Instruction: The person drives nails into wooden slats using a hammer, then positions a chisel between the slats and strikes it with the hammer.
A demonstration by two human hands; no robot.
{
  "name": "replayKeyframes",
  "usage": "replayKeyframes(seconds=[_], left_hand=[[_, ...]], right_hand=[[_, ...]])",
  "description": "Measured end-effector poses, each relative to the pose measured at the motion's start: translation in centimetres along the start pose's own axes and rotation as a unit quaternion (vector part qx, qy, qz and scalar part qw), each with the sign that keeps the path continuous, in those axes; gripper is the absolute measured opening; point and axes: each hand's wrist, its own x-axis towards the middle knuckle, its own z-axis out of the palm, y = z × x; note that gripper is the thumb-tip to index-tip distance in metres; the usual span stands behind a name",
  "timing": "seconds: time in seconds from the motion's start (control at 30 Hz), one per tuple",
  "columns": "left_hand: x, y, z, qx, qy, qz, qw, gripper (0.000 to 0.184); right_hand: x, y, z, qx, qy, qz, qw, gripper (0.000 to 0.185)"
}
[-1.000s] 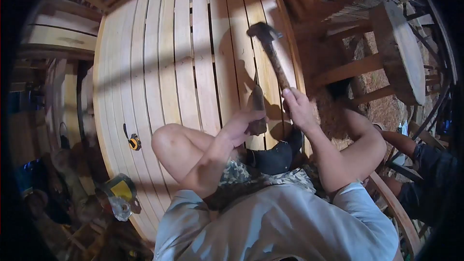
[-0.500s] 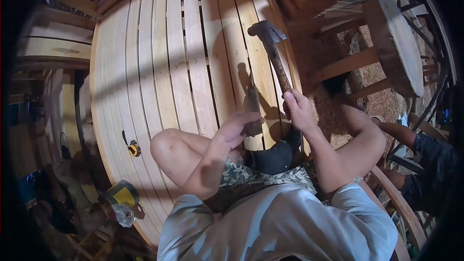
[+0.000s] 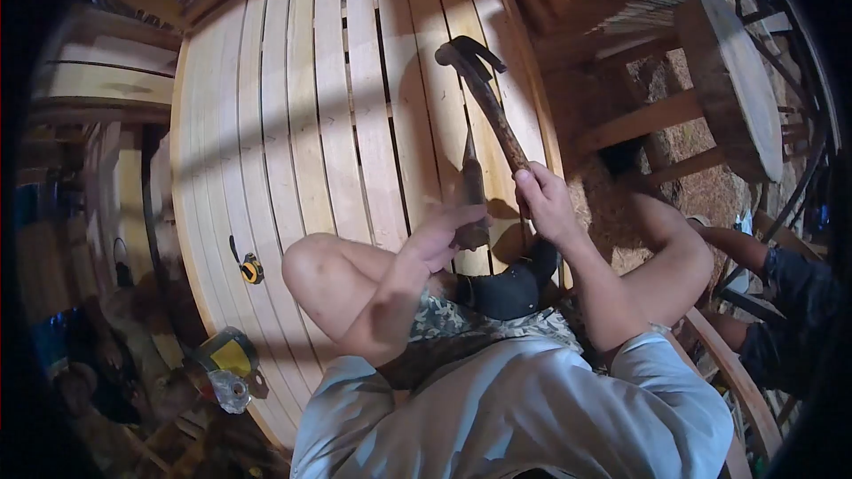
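My right hand (image 3: pixel 546 201) is closed round the lower handle of a claw hammer (image 3: pixel 497 120), its head raised over the slatted wooden platform (image 3: pixel 306 106). My left hand (image 3: pixel 444 235) is closed on a chisel-like tool (image 3: pixel 473 191) with a thick handle and a narrow tip pointing away from me. The tool stays left of the hammer handle, apart from it. Its exact kind is hard to make out. A dark rounded thing (image 3: pixel 506 293) lies between my legs, just below both hands.
A yellow-and-black tape measure (image 3: pixel 252 269) lies on the slats at left. At the platform's left edge sit a yellow-and-black object (image 3: pixel 229 353) and a clear plastic piece (image 3: pixel 231 390). A wooden stool (image 3: pixel 723 89) lies at right, near another person's arm (image 3: pixel 732 244).
The hammer head has swung slightly left and turned, its claw now seen from another side. My left hand still holds the chisel-like tool. The whole view has shifted a little.
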Motion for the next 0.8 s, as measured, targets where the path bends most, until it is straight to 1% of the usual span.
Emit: replayKeyframes(seconds=[0.03, 0.1, 0.17, 0.23, 0.3, 0.33, 0.4, 0.47, 0.53, 0.57, 0.6, 0.67, 0.73, 0.8], left_hand=[[-0.1, 0.0, 0.0, -0.008, -0.004, 0.000, 1.000, 0.024], [-0.1, -0.2, -0.1, -0.018, -0.002, 0.004, 1.000, 0.024], [-0.1, -0.3, -0.2, -0.029, 0.000, 0.008, 1.000, 0.024], [-0.2, 0.1, 0.0, -0.013, 0.013, -0.015, 1.000, 0.024], [-0.2, 0.2, 0.1, -0.006, 0.008, -0.004, 1.000, 0.024], [-0.1, 0.1, 0.2, -0.001, 0.004, 0.006, 1.000, 0.023], [0.0, -0.3, 0.1, 0.008, 0.013, 0.010, 1.000, 0.023], [0.1, -0.1, 0.0, 0.011, 0.026, 0.014, 0.999, 0.022], [-0.2, 0.2, 0.4, -0.012, 0.019, -0.013, 1.000, 0.020], [0.0, 0.1, 0.3, -0.014, 0.018, -0.013, 1.000, 0.020], [0.2, 0.0, 0.3, -0.011, 0.022, -0.005, 1.000, 0.020], [0.2, -0.3, 0.2, -0.002, 0.023, 0.001, 1.000, 0.020], [0.1, 0.1, 0.1, -0.005, 0.012, -0.007, 1.000, 0.020], [0.1, 0.2, 0.5, 0.000, 0.014, -0.001, 1.000, 0.021]], right_hand=[[0.0, -0.2, 0.0, -0.001, -0.002, 0.001, 1.000, 0.037], [-0.3, -0.8, 0.2, 0.016, -0.005, -0.037, 0.999, 0.037], [-0.4, -1.0, 0.4, 0.013, -0.003, -0.048, 0.999, 0.037], [0.1, 0.1, 0.6, 0.011, 0.002, -0.065, 0.998, 0.038], [2.1, 3.7, 1.0, -0.082, 0.015, -0.061, 0.995, 0.040], [3.1, 3.6, 0.8, -0.084, 0.017, -0.066, 0.994, 0.040], [4.9, 3.3, 0.4, -0.201, -0.012, 0.016, 0.979, 0.040], [3.7, -0.6, 0.5, -0.191, -0.027, 0.028, 0.981, 0.041], [1.6, -2.3, 0.8, -0.031, -0.009, -0.041, 0.999, 0.043], [1.0, -2.4, 0.9, 0.007, -0.004, -0.095, 0.995, 0.040], [0.8, -1.8, 1.0, 0.006, -0.004, -0.093, 0.996, 0.040], [0.9, 0.8, 1.5, 0.033, 0.019, -0.180, 0.983, 0.037], [2.6, 4.3, 1.7, -0.094, 0.029, -0.112, 0.989, 0.042], [5.5, 5.9, 1.3, -0.235, 0.011, 0.006, 0.972, 0.042]])
